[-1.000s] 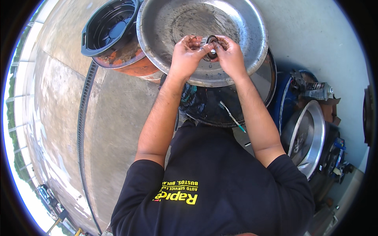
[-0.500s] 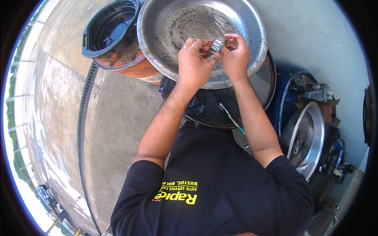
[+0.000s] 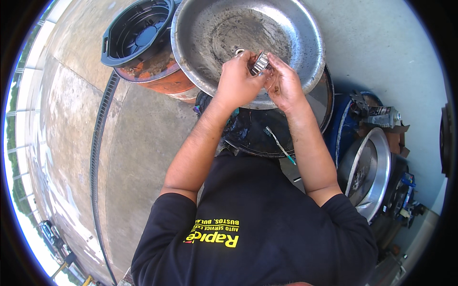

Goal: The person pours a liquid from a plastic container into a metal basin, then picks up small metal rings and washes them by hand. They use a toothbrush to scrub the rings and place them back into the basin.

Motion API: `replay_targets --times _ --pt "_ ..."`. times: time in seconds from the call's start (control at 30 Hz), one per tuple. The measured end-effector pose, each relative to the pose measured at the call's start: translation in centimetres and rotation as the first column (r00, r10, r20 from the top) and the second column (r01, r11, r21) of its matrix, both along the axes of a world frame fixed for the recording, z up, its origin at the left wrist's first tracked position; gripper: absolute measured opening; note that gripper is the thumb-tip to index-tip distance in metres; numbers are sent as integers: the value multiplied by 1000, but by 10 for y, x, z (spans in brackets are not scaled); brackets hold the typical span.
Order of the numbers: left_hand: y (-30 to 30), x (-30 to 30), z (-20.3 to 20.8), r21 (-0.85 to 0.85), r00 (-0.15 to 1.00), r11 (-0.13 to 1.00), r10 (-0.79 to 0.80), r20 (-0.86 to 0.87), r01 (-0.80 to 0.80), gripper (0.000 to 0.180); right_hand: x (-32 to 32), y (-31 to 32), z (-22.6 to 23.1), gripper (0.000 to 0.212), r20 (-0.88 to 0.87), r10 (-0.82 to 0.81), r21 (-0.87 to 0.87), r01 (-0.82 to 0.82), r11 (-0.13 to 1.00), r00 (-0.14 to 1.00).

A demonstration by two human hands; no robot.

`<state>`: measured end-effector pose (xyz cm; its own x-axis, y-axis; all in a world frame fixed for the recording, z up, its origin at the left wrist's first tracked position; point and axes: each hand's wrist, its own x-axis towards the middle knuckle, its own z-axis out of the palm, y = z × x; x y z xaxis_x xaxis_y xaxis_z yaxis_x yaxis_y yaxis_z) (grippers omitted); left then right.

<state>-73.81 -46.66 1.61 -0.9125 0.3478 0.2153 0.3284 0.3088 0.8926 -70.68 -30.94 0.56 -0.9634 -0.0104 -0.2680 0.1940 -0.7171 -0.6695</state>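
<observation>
A tapered roller bearing (image 3: pixel 260 64), a metal cage ring with shiny rollers, is gripped in my left hand (image 3: pixel 236 85) over the metal basin (image 3: pixel 200 78). My right hand (image 3: pixel 286 85) lies against the bearing's right side with its palm partly turned up and its fingers stretched out. Dark grease smears that palm and the fingers. By my left fingertips a small metal ring (image 3: pixel 239 51) shows; whether it is held or lies in the basin I cannot tell. Dark grime coats the basin's bottom.
Under the basin stands a black drum (image 3: pixel 257 148) bearing a toothbrush (image 3: pixel 279 143) and a dark plastic bag (image 3: pixel 237 126). At left, a black drain pan (image 3: pixel 112 47) tops an orange drum (image 3: pixel 167 83). Another metal basin (image 3: pixel 381 176) and a blue drum (image 3: pixel 348 117) stand at right.
My right hand has rolled its palm upward and straightened its fingers against the bearing. The bearing has shifted slightly down, and the small ring has come into sight.
</observation>
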Motion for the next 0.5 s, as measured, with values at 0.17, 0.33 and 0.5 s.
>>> replay_targets --times 0.17,0.33,0.5 --pt "-10 -8 -7 534 841 845 -306 447 24 18 3 -4 0 42 -70 9 385 18 923 998" --pt "-13 -3 -7 666 693 736 -418 588 -121 32 10 0 9 71 -337 333 912 217 347 881" --pt "-1 3 -15 772 779 622 -419 467 -128 35 -5 11 -14 57 -410 297 901 331 281 862"
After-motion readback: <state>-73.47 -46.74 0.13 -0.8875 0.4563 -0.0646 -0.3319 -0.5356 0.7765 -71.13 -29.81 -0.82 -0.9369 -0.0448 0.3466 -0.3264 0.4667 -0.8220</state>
